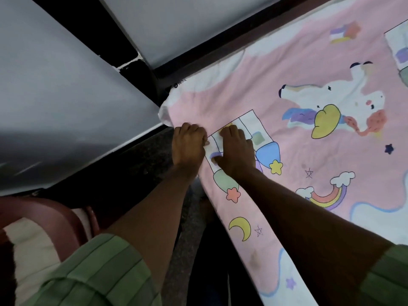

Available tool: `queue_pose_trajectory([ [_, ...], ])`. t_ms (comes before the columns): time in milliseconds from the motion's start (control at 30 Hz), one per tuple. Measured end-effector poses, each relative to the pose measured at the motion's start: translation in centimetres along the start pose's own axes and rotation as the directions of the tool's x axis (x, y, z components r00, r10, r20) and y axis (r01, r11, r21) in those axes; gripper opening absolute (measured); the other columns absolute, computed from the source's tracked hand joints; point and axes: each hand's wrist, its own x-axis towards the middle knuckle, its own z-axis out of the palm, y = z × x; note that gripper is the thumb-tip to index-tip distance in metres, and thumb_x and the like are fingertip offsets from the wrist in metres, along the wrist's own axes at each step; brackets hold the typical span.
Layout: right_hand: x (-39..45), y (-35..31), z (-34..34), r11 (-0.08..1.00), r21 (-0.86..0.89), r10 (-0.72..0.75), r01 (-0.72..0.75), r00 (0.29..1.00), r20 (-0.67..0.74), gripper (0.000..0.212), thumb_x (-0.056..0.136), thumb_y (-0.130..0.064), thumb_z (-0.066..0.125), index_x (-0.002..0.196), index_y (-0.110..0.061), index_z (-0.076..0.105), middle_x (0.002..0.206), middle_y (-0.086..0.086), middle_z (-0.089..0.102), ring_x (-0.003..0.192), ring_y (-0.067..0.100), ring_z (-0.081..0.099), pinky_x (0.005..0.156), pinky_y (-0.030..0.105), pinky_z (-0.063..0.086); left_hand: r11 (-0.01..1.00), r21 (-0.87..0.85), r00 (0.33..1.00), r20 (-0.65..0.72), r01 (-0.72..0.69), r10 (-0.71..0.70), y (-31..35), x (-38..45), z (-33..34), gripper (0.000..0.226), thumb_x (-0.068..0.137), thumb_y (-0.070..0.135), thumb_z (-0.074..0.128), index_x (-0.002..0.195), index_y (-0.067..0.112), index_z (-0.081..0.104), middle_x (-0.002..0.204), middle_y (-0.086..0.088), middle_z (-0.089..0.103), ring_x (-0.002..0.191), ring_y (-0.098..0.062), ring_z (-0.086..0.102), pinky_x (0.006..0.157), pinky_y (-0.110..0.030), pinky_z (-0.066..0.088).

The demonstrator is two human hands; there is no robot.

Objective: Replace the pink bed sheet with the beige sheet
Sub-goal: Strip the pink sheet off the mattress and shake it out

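Green sleeves (95, 274) lead to both hands at the bed's near corner: left hand (188, 145) bunching the pink sheet (265, 89) edge, right hand (237, 152) pressing flat (soft, light cloth, best gathered at the corner).

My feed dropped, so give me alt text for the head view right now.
Both hands work at the near corner of the pink bed sheet: the left hand grips its edge, and the right hand rests on top beside it. A cream cloth lies on a red chair at lower left.
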Motion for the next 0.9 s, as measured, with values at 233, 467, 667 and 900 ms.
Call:
queue_pose_trajectory([
  [233, -3.1, 0.2, -1.6, 0.935, 0.341, 0.126, -0.096, 0.990, -0.069, 0.067, 0.071, -0.046, 0.071, 0.126, -0.014, 0.051, 0.118, 0.004, 0.058, 0.109, 0.028, 0.056, 0.086, 0.043, 0.048, 0.653, -0.662, 0.918, 0.370, 0.368, -0.142, 5.7, 0.0, -3.2, 0.022, 0.101, 0.025, 0.058, 0.108, 0.010, 0.072, 0.103, -0.004, 0.075, 0.095, -0.022, 0.069, 0.085, -0.033, 0.053],
  [467, -3.3, 4.2, -4.7, 0.909, 0.330, 0.262, -0.253, 0.965, 0.019, 0.018, 0.096, -0.029, 0.063, 0.083, -0.017, 0.059, 0.095, 0.011, 0.069, 0.095, 0.037, 0.063, 0.068, 0.034, 0.036, 0.285, -0.864, 0.906, 0.363, 0.415, -0.220, 8.0, -0.8, -1.7, 0.012, 0.094, 0.005, 0.069, 0.104, -0.003, 0.069, 0.089, 0.003, 0.069, 0.075, 0.004, 0.064, 0.071, -0.015, 0.049],
  [667, -2.8, 3.0, -3.5, 0.715, 0.577, 0.422, -0.394, 0.902, 0.093, 0.025, 0.097, -0.030, 0.058, 0.076, -0.016, 0.056, 0.082, 0.002, 0.068, 0.083, 0.029, 0.062, 0.072, 0.039, 0.048, 0.930, -0.351, 0.993, 0.006, 0.109, -0.114, 5.2, -8.7, 0.4, 0.057, 0.082, 0.060, 0.072, 0.113, 0.012, 0.067, 0.106, -0.004, 0.066, 0.097, -0.020, 0.059, 0.081, -0.034, 0.046],
  [900, -1.4, 1.7, -5.7, 0.490, 0.826, 0.680, -0.280, 0.716, -0.160, 0.022, 0.106, -0.022, 0.048, 0.094, -0.007, 0.057, 0.090, 0.004, 0.058, 0.088, 0.024, 0.055, 0.081, 0.038, 0.044, 0.551, -0.775, 0.944, 0.320, 0.311, -0.082, 9.6, -3.5, -2.3, 0.042, 0.100, 0.044, 0.040, 0.068, 0.021, 0.054, 0.064, 0.001, 0.053, 0.063, -0.025, 0.056, 0.061, -0.032, 0.036],
])
